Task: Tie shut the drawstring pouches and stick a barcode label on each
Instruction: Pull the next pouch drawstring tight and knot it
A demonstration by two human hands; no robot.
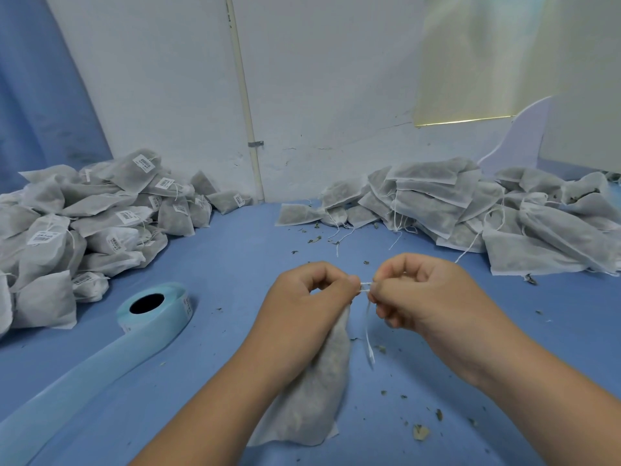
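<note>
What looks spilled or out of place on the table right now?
Dried green herb crumbs lie scattered over the blue table cover, mostly before the unlabelled pile of grey fabric pouches and beside the held grey pouch. The light-blue label roll's backing strip trails loose leftward.

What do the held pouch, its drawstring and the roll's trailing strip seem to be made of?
The pouch looks like thin matte non-woven fabric: fuzzy, semi-sheer, dark filling showing through. The drawstring: limp white thread, perhaps cotton. The strip off the label roll: smooth pale-blue liner paper, probably coated.
</note>
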